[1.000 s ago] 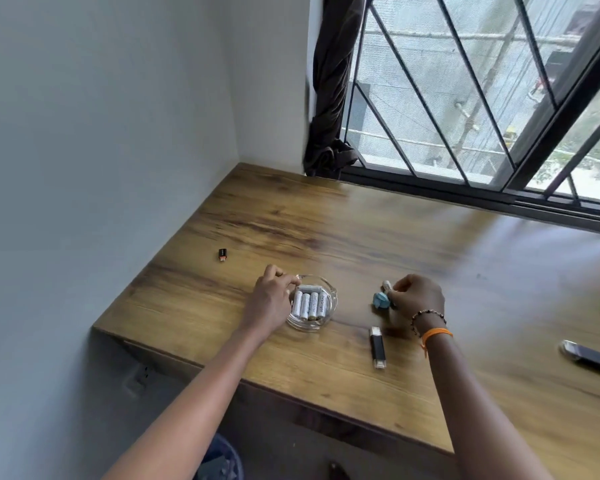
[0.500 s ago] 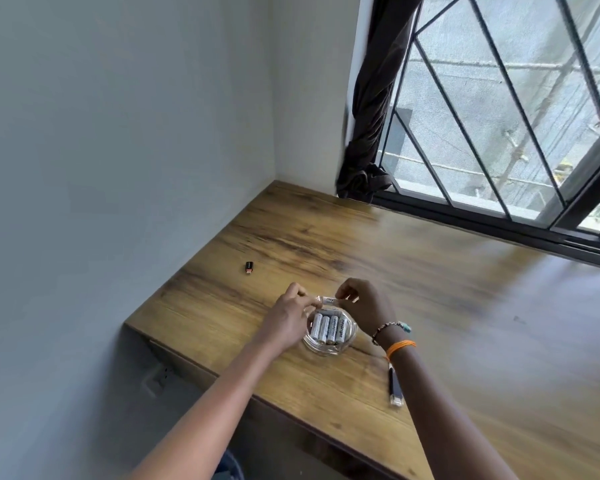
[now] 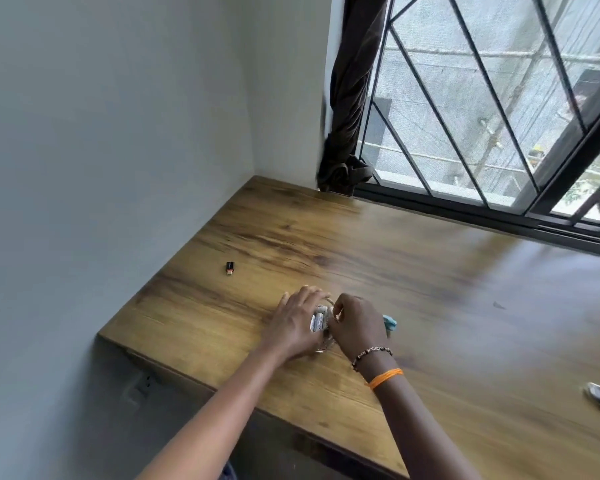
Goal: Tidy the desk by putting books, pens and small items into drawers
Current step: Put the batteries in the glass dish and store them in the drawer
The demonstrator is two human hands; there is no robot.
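**Hands over the battery dish**

Wooden bench (image 3: 413,271) under a barred window: both hands cup a glass dish (image 3: 326,342) of white batteries (image 3: 318,320). Left hand (image 3: 293,323) fingers lie straight; right hand (image 3: 355,325) fingers curl, their grasp hidden. Small black adapter (image 3: 229,267) at ten o'clock.

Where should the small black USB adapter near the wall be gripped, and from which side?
Probably across the two long sides of the black body of the USB adapter, coming straight down from above. It lies flat on the desk, apart from everything else, with its orange plug end toward the near edge, so a fingertip pinch across its narrow width looks easiest.
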